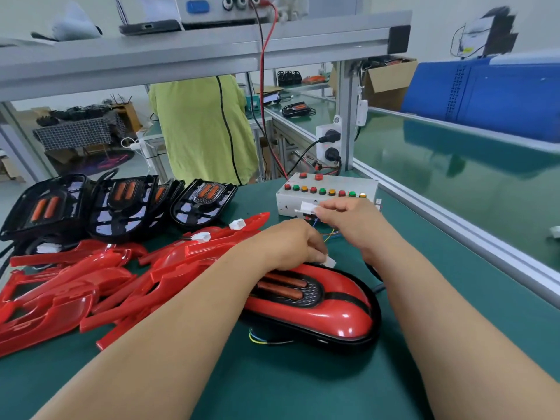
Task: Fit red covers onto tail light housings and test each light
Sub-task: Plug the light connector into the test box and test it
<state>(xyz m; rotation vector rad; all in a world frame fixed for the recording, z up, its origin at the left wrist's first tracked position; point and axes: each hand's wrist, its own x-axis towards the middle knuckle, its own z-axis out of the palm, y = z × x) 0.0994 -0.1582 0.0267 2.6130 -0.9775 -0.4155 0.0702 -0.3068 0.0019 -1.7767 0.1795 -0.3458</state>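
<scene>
On the green counter (272, 386) the assembled tail light (333, 313), a red cover over a black housing, is lying at the centre. At its twelve o'clock edge the left hand (288, 244) is resting, its fingers pinching a small white connector (329, 262). Beyond, at one o'clock, the right hand (354, 219) is pinching a white plug (307, 207) at the front face of the test box (333, 183). Loose red covers (75, 286) are lying heaped at nine o'clock, with bare black housings (121, 201) leaning behind them at ten o'clock. A person in a green shirt (203, 128) is standing farthest off at twelve o'clock.
</scene>
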